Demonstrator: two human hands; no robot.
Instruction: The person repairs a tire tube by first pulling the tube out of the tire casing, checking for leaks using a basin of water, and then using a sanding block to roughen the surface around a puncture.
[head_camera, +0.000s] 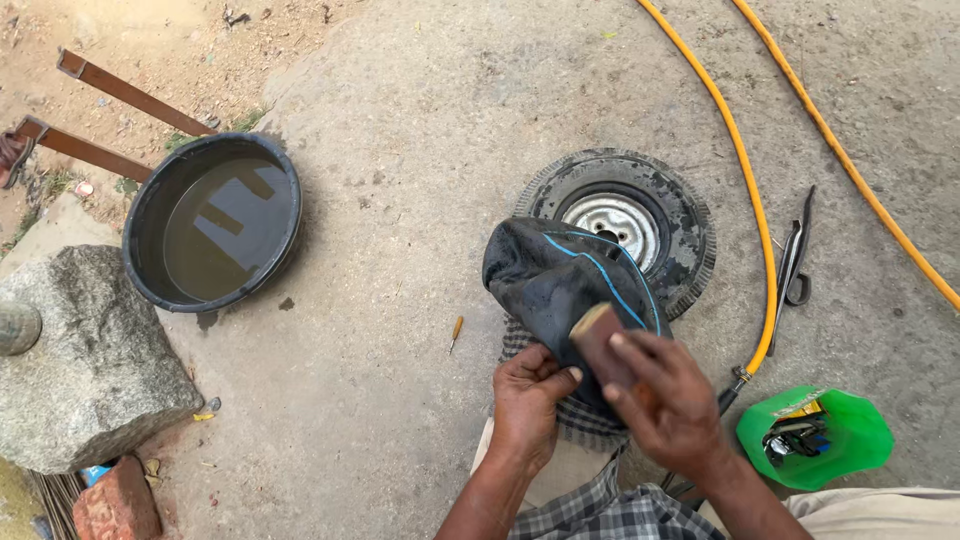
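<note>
A person's right hand (665, 400) grips a brown rubbing block (603, 345) against a black inner tube (560, 280) draped over the knee, at 6 o'clock from the small wheel (625, 225); the left hand (528, 395) pinches the tube's fold. The tube looks removed and unpatched; roughening appears underway. A water basin (215, 220) sits at 9 o'clock.

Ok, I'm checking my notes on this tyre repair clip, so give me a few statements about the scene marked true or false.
1. The right hand holds a brown block against the black inner tube. True.
2. The basin is dry. False: it holds water.
3. The wheel lies flat on the ground. True.
4. The hose is blue. False: it is yellow-orange.
5. The left hand grips the small screwdriver. False: the screwdriver lies on the ground; that hand steadies the tube.
</note>
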